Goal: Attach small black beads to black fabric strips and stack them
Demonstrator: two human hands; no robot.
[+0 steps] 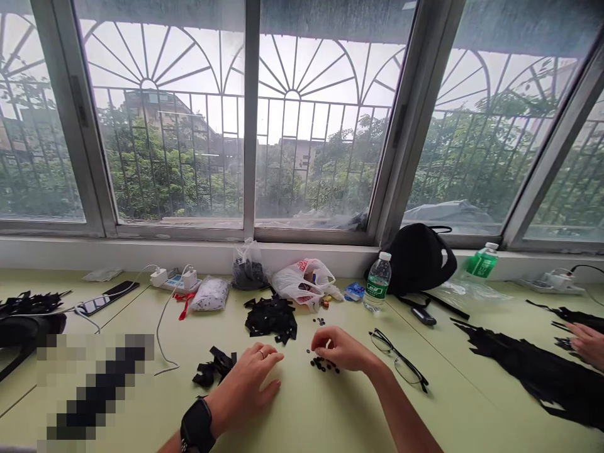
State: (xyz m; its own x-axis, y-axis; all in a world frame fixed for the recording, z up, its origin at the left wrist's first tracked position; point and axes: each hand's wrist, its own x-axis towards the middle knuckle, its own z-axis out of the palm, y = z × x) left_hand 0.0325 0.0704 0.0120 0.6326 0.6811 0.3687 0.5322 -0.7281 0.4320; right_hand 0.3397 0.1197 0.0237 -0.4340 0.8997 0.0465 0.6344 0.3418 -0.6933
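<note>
My left hand (250,380), with a ring and a black watch at the wrist, rests over the pale green table with its fingers apart and nothing in them. Beside it lies a small heap of black fabric strips (216,366). My right hand (343,350) is curled, thumb and fingertips together, just above a scatter of small black round pieces (324,365) that look like buttons. Whether a piece is between those fingertips is too small to tell. A few more round pieces (319,321) lie farther back. A larger pile of black strips (271,318) sits beyond my hands.
Eyeglasses (400,362) lie right of my right hand. Behind stand a water bottle (377,283), a white plastic bag (304,281) and a black backpack (418,259). A charging cable (163,340) crosses at left. Another person's hand (587,341) touches black strips (533,358) at far right.
</note>
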